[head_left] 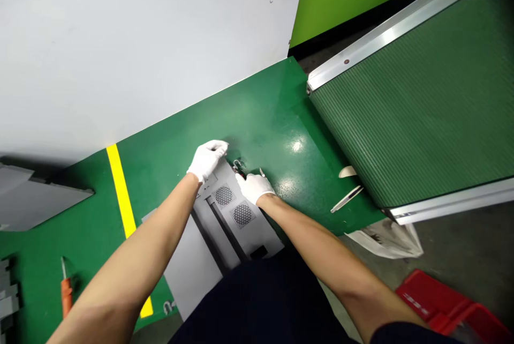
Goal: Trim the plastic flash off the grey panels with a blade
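Observation:
A grey sheet-metal panel [257, 232] with two round perforated vents and long slots lies against my body on the green bench. My left hand [206, 162], in a white glove, is at the panel's far left corner with thumb and fingers pinched together. Whatever they hold is too small to make out. My right hand [256, 187], also gloved in white, rests at the panel's far right edge with its fingers curled. A thin pale piece sticks up beside it. Between the hands lies a small cluster of metal parts [237, 165], touching or close to my right fingertips.
An orange-handled screwdriver [66, 294] lies at left beyond a yellow stripe [121, 188]. Grey metal pieces [44, 202] stand farther left. A ribbed green conveyor [417, 87] borders the bench at right, near a white-handled cutter [346, 199]. A red bin [445, 304] sits below.

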Tool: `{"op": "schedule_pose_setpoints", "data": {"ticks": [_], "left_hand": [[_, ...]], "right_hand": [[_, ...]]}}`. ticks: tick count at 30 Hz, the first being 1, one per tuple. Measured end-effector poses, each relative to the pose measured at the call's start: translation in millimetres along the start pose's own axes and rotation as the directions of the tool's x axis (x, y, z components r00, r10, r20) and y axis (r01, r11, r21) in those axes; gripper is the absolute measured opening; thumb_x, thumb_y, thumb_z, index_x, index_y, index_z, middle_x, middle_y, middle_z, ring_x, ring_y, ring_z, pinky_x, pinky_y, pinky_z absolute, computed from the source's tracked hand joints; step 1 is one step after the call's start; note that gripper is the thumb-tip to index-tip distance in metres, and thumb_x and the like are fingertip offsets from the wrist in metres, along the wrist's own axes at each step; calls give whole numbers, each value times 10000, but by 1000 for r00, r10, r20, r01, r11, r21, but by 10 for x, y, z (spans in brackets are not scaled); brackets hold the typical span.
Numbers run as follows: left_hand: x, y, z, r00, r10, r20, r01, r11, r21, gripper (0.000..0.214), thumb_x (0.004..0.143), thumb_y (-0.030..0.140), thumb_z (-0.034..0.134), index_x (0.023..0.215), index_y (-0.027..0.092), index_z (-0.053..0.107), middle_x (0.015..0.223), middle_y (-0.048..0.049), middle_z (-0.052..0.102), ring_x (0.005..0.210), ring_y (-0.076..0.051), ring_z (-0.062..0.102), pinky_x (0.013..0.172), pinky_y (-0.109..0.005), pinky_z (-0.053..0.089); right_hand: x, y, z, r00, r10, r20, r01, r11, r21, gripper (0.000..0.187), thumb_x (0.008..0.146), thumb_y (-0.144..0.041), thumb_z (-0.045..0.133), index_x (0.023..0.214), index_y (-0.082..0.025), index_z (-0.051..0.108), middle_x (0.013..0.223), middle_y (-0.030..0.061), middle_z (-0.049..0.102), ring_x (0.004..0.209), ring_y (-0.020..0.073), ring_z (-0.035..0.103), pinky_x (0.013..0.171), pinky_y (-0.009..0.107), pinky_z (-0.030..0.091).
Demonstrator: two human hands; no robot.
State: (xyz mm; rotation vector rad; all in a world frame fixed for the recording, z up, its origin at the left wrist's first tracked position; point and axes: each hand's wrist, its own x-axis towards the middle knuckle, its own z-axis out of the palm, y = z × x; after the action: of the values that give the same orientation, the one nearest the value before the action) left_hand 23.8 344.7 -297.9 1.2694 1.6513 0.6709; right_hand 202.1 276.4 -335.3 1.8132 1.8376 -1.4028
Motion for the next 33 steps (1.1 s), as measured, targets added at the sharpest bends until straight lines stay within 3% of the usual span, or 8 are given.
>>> {"op": "schedule_pose_setpoints", "data": {"ticks": [3,6,9,13,18,26,31,33], "left_hand": [[303,42,154,946,137,293,-255,874,415,349,846,524,718,870,185,795,938,-103,742,842,-227,614,788,-331,429],[554,-49,272,817,28,576,-424,706,567,432,779,608,747,631,203,735,748,-74,674,687,-192,521,684,-324,362],[721,-162,361,726,-161,669,-391,703,593,528,779,651,708,509,204,632,550,-27,548,555,-149,382,617,-321,308],[834,-215,472,678,-302,670,-325,695,642,520,734,650,732,493,201,629,462,-14,524,498,-133,325,588,-330,303],[777,-174,435,669,-254,698,-303,765,569,516,681,636,779,469,191,626,450,-3,517,493,-120,334,559,-308,300],[468,-254,157,700,205,684,-441,877,189,393,828,585,715,707,216,774,725,-53,672,671,-174,562,667,-291,411],[592,-277,345,791,-84,606,-305,804,511,439,747,617,744,612,200,721,599,-31,623,588,-160,478,612,-309,352],[666,-262,434,784,-235,575,-251,726,640,439,705,602,776,552,201,680,539,-30,589,571,-162,450,610,-323,332]], "right_hand": [[-16,-19,-4,998,-38,-49,37,999,-29,822,1019,-703,228,1140,-71,740,1135,260,749,1122,306,712,1002,381,492],[-21,-36,-9,997,-48,-63,45,997,-57,821,1021,-702,222,1106,-73,743,1106,256,756,1072,312,728,952,390,517],[-26,-49,-5,994,-65,-83,59,996,-73,822,1023,-698,217,1070,-73,749,1066,255,762,1026,321,740,913,407,531],[-42,-59,24,987,-96,-131,83,991,-104,799,1027,-689,225,1052,-86,750,1038,238,769,989,325,748,900,417,532],[-27,-44,23,993,-68,-99,60,995,-83,802,1035,-678,213,1074,-86,754,1080,239,764,1031,322,738,925,405,525],[41,39,-12,998,-70,-7,70,997,-15,806,987,-753,304,1147,-100,750,1123,236,758,1129,326,709,994,393,506],[-19,-57,7,995,-49,-87,43,997,-67,795,990,-735,315,1105,-80,750,1073,250,764,1057,331,736,961,416,524],[-44,-107,15,992,-32,-121,21,996,-84,782,988,-730,323,1081,-83,754,1057,252,767,1032,328,742,958,417,526]]}}
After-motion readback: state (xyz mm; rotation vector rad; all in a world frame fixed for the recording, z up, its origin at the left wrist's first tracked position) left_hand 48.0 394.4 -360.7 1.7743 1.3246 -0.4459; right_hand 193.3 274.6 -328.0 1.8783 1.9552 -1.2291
